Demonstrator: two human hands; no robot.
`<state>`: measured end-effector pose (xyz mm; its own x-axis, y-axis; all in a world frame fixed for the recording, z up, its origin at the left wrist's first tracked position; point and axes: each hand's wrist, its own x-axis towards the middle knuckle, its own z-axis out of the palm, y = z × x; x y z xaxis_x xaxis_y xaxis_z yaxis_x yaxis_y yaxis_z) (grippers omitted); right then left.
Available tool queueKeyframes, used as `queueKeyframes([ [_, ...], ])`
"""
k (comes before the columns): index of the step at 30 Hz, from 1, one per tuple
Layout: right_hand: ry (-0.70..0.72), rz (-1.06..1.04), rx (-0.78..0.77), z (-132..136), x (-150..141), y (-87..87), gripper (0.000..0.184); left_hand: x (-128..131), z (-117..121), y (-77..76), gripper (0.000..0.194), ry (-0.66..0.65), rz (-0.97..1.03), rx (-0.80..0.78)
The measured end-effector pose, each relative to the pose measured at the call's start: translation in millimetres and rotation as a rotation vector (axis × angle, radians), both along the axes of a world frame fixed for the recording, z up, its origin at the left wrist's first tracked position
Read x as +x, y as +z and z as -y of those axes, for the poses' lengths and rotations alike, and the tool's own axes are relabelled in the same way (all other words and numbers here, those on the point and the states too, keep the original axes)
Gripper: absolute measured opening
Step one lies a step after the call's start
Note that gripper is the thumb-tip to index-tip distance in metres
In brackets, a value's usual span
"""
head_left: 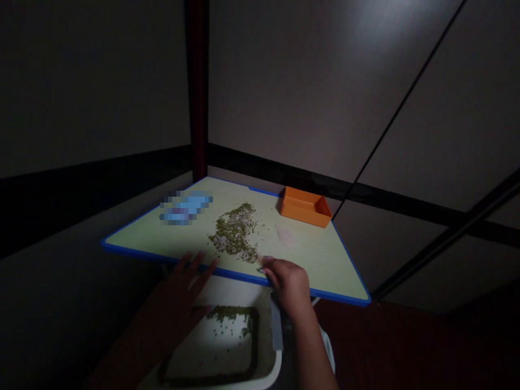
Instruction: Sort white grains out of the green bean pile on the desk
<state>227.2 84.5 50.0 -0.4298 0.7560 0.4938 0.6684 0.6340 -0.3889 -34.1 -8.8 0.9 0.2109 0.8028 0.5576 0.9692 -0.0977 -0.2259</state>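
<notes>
A heap of small green beans (236,234) lies on a pale table with a blue rim (312,254). My right hand (285,277) rests at the table's near edge, fingers curled, its fingertips touching the beans closest to me. My left hand (187,281) is stretched out flat with fingers apart, just below the near edge, over a white tray (227,346). The tray sits under the table's edge and holds more green beans around its inside.
An orange rectangular box (304,206) stands at the table's far right. A blurred blue object (186,208) lies at the far left. A dark red post (198,92) rises behind the table. The surroundings are dark.
</notes>
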Motion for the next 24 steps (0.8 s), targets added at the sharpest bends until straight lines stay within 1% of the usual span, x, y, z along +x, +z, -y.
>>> queueKeyframes([
  [10,-0.015,0.048,-0.119,5,0,13.9,0.016,-3,1,-2.8,0.081,-0.028,0.004,0.051],
  [15,-0.096,0.051,-0.120,4,-5,12.8,0.015,-3,0,-4.6,0.080,-0.022,0.030,0.042],
  [19,-0.131,0.061,-0.130,3,-11,11.2,0.017,-3,0,-5.2,0.078,-0.027,0.042,0.054],
  [24,-0.178,0.087,-0.133,3,-18,14.4,0.021,-4,0,-7.1,0.079,-0.023,0.038,0.058],
])
